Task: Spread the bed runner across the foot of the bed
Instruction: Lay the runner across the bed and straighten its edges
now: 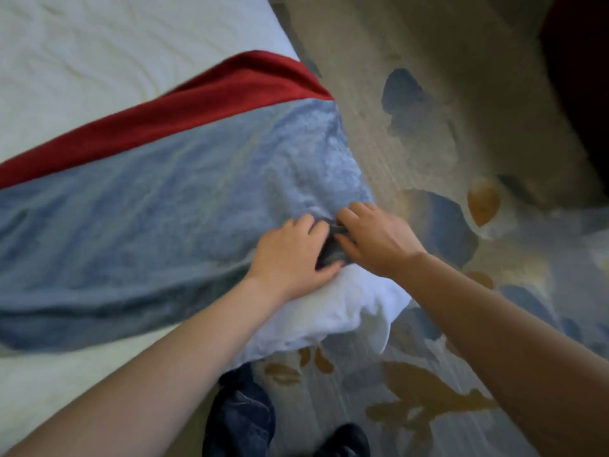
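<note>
A blue-grey bed runner (158, 206) with a red band along its far edge lies slanted across the white bed (99, 54). Its surface is wrinkled. At the bed's near right corner my left hand (290, 255) and my right hand (375, 239) meet, and both pinch a dark bunched fold of the runner's edge between their fingers. Just below the hands the white bedding (333, 315) bulges over the corner.
A patterned carpet (461, 143) with blue and ochre shapes covers the floor to the right of the bed. My legs in dark jeans and a dark shoe (244, 420) stand by the bed's near edge. Dark furniture (583, 61) sits at the top right.
</note>
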A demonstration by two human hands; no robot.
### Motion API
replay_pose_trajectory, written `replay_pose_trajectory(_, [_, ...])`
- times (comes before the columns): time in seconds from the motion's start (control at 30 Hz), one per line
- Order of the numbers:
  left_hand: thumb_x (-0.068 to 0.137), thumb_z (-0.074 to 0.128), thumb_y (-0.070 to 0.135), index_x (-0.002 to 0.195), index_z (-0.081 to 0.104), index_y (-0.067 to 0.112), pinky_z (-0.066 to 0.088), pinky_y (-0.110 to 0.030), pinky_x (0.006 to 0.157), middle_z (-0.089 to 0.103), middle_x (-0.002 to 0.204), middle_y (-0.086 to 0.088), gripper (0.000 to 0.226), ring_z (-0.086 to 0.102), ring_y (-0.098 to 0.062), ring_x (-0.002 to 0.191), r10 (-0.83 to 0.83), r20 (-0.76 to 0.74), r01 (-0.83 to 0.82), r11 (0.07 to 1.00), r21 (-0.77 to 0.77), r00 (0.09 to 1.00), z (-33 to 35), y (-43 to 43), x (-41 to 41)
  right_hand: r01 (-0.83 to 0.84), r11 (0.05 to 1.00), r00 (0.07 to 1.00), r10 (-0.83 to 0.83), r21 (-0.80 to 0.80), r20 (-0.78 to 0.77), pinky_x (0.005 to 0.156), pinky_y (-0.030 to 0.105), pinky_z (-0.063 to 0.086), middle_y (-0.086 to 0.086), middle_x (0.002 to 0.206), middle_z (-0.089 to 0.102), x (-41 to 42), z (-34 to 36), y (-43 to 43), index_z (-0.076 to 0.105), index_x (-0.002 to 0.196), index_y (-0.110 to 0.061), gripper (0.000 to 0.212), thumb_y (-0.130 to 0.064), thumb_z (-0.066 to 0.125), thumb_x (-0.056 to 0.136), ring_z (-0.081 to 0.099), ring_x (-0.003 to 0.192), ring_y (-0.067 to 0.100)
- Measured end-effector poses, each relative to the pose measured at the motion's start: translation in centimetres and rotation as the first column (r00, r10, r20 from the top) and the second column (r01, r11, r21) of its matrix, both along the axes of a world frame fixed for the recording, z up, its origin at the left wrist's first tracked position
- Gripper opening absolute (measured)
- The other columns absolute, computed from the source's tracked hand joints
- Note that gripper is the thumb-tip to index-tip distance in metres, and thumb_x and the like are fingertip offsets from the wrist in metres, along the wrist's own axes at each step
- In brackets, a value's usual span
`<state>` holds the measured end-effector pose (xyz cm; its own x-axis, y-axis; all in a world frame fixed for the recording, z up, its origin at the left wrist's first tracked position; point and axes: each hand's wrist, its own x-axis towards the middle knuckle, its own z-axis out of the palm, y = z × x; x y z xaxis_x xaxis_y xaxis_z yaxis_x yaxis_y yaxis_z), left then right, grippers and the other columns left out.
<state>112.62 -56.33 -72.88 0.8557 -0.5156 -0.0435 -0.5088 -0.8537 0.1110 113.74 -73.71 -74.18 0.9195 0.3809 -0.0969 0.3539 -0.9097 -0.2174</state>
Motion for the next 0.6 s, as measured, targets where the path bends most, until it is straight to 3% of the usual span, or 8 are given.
replay_pose_trajectory(0.07, [0.069,0.057,0.063,0.092,0.052,0.017,0.043,-0.032,0.055,0.055,0.088,-0.002,0.052,0.059,-0.025,0.079,-0.078,0.009,0.077,0.996,0.05,0.997,-0.9,-0.5,-2.3,-0.101,0.994,0.992,0.096,0.05,0.083,0.056,0.035,0.046,0.007,0.098,0.056,-1.9,-0.8,-0.9,0.057,0.105,-0.012,0.036,-0.041,0.051,0.084,0.059,0.091,0.029])
replay_pose_trajectory(0.17, [0.065,0.068,0.051,0.089,0.055,0.014,0.044,-0.034,0.055,0.056,0.085,-0.005,0.046,0.057,-0.026,0.075,-0.07,0.115,0.065,0.997,0.052,0.991,-1.4,-0.5,-3.1,-0.159,0.986,0.973,0.149,0.044,0.174,0.056,0.035,0.049,0.008,0.101,0.056,-3.8,-1.9,-2.0,0.058,0.111,-0.012,0.047,-0.047,0.05,0.081,0.057,0.088,0.027])
replay_pose_trajectory(0.33, [0.076,0.062,0.024,0.072,0.057,0.013,0.038,-0.035,0.053,0.057,0.074,-0.006,0.013,0.054,-0.027,0.066,-0.125,0.282,0.102,0.99,0.095,0.951,-2.6,-1.2,-3.6,-0.167,0.985,0.95,0.15,0.038,0.274,0.05,0.035,0.048,0.006,0.082,0.059,-4.2,-3.3,-1.9,0.066,0.089,-0.013,0.02,-0.024,0.063,0.072,0.06,0.074,0.027])
replay_pose_trajectory(0.4, [0.073,0.066,0.011,0.065,0.054,0.013,0.036,-0.033,0.047,0.054,0.065,-0.005,0.014,0.053,-0.026,0.058,-0.118,0.301,0.087,0.99,0.113,0.946,-2.9,-1.6,-3.1,-0.188,0.982,0.927,0.185,-0.022,0.328,0.043,0.03,0.042,0.003,0.074,0.059,-3.7,-3.4,-1.9,0.066,0.079,-0.016,0.01,-0.015,0.061,0.071,0.059,0.064,0.025])
replay_pose_trajectory(0.5, [0.066,0.07,0.005,0.062,0.054,0.013,0.033,-0.028,0.04,0.052,0.06,-0.005,0.019,0.052,-0.024,0.052,-0.093,0.331,0.064,0.993,0.097,0.939,-3.1,-2.8,-2.5,-0.21,0.975,0.884,0.221,-0.074,0.413,0.038,0.025,0.031,0.002,0.065,0.056,-3.0,-3.2,-2.7,0.064,0.068,-0.016,0.017,-0.011,0.049,0.075,0.057,0.054,0.022])
replay_pose_trajectory(0.6, [0.066,0.054,0.004,0.059,0.053,0.013,0.033,-0.027,0.038,0.051,0.057,-0.005,0.012,0.052,-0.023,0.05,-0.111,0.36,0.103,0.994,0.041,0.926,-3.1,-5.1,-2.6,-0.182,0.982,0.88,0.187,-0.053,0.436,0.036,0.02,0.024,0.003,0.061,0.056,-2.7,-3.3,-4.4,0.06,0.061,-0.015,0.022,-0.009,0.042,0.072,0.057,0.051,0.023])
